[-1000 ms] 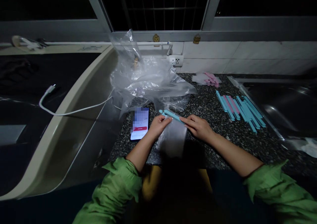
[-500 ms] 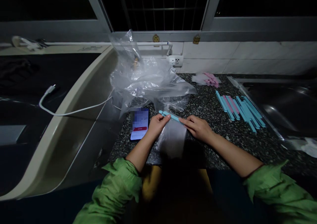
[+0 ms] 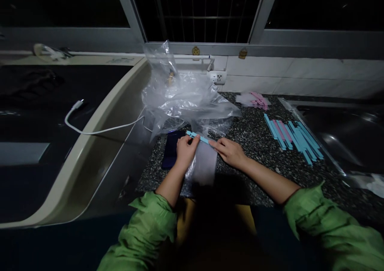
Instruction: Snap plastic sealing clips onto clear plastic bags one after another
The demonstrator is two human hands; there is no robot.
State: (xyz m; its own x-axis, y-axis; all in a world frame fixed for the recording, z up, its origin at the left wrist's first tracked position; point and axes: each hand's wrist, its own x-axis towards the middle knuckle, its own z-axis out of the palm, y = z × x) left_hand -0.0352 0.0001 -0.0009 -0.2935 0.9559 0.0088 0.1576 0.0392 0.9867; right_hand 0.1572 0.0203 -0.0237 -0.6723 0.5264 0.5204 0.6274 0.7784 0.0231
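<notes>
A light-blue bag sealing clip (image 3: 204, 139) lies across a clear plastic bag (image 3: 204, 165) in front of me, slanting down to the right. My left hand (image 3: 186, 149) pinches the clip near its left end, thumb on top. At the other end, my right hand (image 3: 228, 151) has its fingers closed on the clip. The bag's lower part hangs toward me between my wrists. Whether the clip is fully pressed shut over the plastic, I cannot tell.
Crumpled clear plastic bags (image 3: 189, 97) are heaped behind my hands. A dark phone (image 3: 170, 149) lies left of my left hand. Several blue and pink clips (image 3: 295, 137) are spread at right, before the sink (image 3: 339, 143). Pink strips (image 3: 258, 100) lie farther back; a white cable (image 3: 105, 130) crosses at left.
The phone's lit screen has gone dark. Both hands and the clip have shifted slightly left over the counter, still gripping the clip at both ends. The whole view has moved a little.
</notes>
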